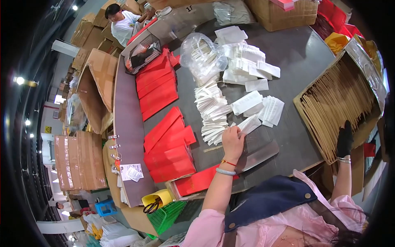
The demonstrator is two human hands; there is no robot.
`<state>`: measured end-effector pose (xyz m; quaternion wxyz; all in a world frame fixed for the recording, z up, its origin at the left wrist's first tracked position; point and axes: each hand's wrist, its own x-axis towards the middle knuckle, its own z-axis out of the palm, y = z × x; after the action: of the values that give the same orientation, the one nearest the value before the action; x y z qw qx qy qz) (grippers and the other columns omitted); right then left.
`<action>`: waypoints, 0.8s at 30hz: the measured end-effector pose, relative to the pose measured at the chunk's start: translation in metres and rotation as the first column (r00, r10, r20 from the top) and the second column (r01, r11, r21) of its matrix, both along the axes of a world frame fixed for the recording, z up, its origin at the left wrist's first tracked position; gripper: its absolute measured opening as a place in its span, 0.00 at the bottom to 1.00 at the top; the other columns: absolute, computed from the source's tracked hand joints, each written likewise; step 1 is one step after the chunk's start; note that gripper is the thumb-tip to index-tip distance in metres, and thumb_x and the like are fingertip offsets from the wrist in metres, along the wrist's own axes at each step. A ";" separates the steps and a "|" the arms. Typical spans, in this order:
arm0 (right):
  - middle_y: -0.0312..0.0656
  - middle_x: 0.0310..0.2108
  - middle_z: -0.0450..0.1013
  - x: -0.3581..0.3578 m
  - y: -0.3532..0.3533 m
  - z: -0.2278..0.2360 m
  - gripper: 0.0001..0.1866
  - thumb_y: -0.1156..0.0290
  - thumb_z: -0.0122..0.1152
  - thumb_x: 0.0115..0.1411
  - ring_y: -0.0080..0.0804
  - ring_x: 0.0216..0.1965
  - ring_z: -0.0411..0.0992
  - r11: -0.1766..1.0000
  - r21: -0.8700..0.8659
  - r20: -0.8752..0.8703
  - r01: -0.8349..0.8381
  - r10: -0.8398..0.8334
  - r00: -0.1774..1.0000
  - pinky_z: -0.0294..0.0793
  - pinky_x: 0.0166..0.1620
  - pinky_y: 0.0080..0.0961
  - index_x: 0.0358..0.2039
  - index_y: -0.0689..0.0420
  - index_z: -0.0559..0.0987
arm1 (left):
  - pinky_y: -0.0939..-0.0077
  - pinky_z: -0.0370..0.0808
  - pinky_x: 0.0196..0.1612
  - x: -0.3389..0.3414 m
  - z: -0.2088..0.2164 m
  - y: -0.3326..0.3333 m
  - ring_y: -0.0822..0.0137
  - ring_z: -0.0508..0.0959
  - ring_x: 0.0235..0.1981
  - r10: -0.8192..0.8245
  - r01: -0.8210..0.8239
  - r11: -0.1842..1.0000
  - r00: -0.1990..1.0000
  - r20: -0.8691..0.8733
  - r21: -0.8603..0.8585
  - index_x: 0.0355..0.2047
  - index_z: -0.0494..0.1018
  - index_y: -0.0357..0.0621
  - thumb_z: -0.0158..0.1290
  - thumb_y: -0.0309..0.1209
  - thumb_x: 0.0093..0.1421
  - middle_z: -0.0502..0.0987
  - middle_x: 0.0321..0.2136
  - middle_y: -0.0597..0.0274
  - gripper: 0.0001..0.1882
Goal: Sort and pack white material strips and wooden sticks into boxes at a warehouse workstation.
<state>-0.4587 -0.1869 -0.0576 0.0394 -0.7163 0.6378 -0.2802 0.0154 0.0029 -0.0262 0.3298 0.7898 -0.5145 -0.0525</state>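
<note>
My left hand is closed, its fingertips pinching the lower end of a white paper slip on the dark table. Just left of it runs a long, overlapping row of white slips. More loose white slips lie to its right. At the far right, my right hand wears a black glove. Its fingers reach out over the near end of tightly packed brown kraft envelopes, standing on edge in an open cardboard box. Whether the fingertips touch an envelope cannot be made out.
Red envelopes lie in fanned stacks on the left, with a red strip near the front edge. A clear plastic bag covers the far slips. A wire basket stands at the back left; a yellow holder with scissors hangs at the edge.
</note>
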 end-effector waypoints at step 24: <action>0.42 0.24 0.70 0.223 0.062 0.085 0.14 0.64 0.61 0.57 0.40 0.28 0.72 0.432 0.346 0.277 -0.833 0.801 0.531 0.71 0.32 0.35 0.44 0.46 0.83 | 0.56 0.63 0.54 -0.028 0.031 0.082 0.52 0.67 0.53 -0.262 0.254 0.948 0.965 0.018 0.190 0.45 0.79 0.58 0.64 0.34 0.47 0.71 0.50 0.58 0.21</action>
<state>-0.2353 -0.1252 0.0271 0.3521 -0.8951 0.2547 -0.0997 -0.0127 0.0851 0.0048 0.2335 0.7441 -0.6132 -0.1259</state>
